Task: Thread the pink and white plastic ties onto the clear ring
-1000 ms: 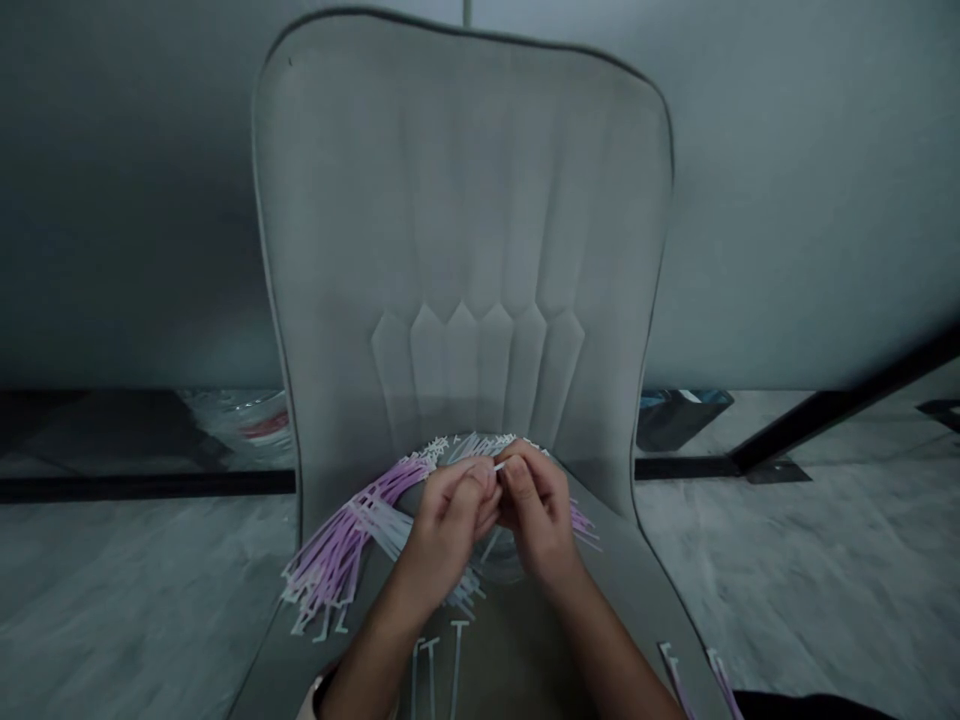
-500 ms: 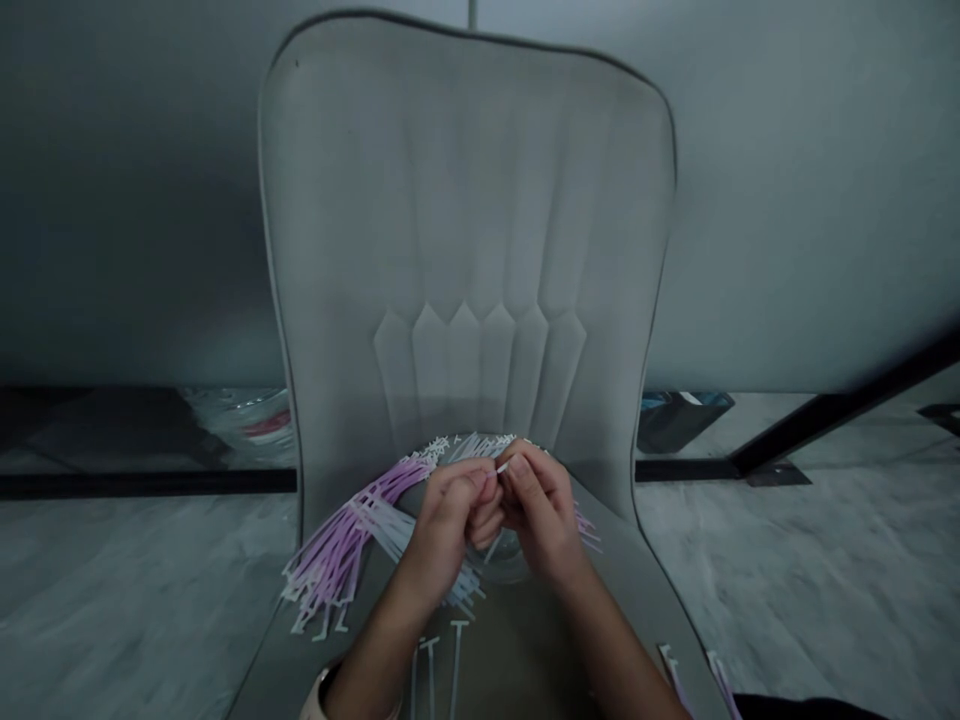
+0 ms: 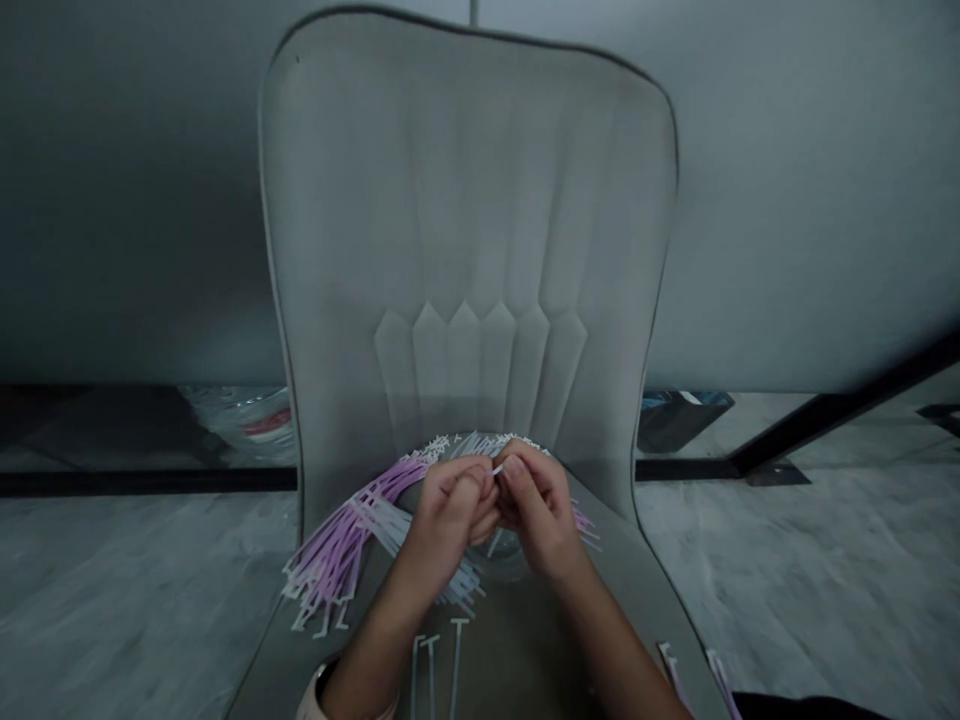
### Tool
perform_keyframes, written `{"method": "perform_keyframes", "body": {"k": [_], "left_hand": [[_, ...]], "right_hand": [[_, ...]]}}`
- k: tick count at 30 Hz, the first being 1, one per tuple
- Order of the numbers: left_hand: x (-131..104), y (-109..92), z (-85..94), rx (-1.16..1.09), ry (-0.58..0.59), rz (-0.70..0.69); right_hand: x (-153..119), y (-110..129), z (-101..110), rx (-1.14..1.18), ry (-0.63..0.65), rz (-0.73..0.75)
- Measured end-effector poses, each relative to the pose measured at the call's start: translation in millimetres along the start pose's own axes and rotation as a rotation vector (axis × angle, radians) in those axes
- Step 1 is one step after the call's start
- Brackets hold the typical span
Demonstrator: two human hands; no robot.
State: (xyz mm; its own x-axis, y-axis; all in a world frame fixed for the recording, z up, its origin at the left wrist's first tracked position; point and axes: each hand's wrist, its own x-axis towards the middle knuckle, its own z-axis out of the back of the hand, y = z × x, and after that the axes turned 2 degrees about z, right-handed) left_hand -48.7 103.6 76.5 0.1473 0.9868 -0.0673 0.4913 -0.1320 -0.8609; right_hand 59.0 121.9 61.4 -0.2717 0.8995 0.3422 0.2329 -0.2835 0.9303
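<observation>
Pinching pale plastic strip (image 3: 497, 469), unlabelled

both forearms come up from the bottom edge and meet in the middle. left hand (image 3: 450, 510) and right hand (image 3: 536, 505) are knuckle to knuckle, fingers curled in, thumb and fingertips pinched tight together.

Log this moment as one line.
left hand: pinching thin white strip | right hand: pinching same strip | purple and white strips: fanned on chair seat | loose strips: near wrists
</observation>
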Motion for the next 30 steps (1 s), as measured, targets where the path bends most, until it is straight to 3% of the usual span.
{"method": "perform_keyframes", "body": {"k": [11,20,30], "left_hand": [[0.3,0.1,3.0,0.038,-0.031,-0.026],[-1.7,4.6,1.8,0.128,-0.103,-0.067],[-0.2,8.0,7.6,0.243,-0.068,-0.155]], "right_hand": [[-0.8,-2.6,-3.9,0.067,0.011,-0.028],[-0.1,-1.8,-4.4,-0.029,-0.010,0.071],[-0.8,1.1,-8.4,-0.098,-0.040,0.131]]}}
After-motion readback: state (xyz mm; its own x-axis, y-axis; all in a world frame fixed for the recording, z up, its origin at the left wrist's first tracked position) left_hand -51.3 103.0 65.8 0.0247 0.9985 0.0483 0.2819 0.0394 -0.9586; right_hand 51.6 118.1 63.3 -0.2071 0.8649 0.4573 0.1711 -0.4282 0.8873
